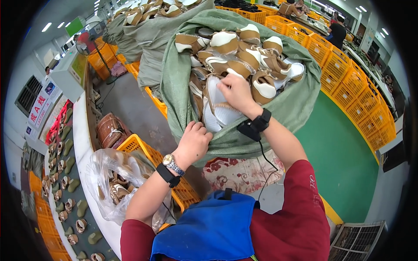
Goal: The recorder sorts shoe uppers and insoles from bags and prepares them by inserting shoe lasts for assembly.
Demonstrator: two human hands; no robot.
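Blue apron fabric (209, 230) is filling the bottom of the view, with red sleeves (300, 209) showing on both sides of it. Both forearms are rising from the lower edge toward a large green woven sack (300, 100) that is standing open directly ahead.

Left hand (193, 141): the grip is fully closed in a fist around the near rim of the sack, bunching the fabric. A metal wristwatch (173, 164) and a black wristband (167, 175) are sitting on this wrist.

Right hand (237, 93): the fingers are curling down onto a white-soled shoe (220, 108) lying at the near side of the sack's mouth. The fingers are touching the shoe; whether the grip is closed on it cannot be told. A black wrist device (254, 126) with a trailing cable is sitting on this wrist.

The sack is holding a heap of brown-and-white shoes (244, 54), piled up to the rim.

To the left, a clear plastic bag (109, 174) containing more shoes is resting on a yellow plastic crate (143, 148). Beyond it, a long counter (82, 130) is carrying rows of shoe parts (65, 191). More filled sacks (148, 30) are standing behind, and stacked yellow crates (348, 82) are lining the green floor (344, 161) on the right.
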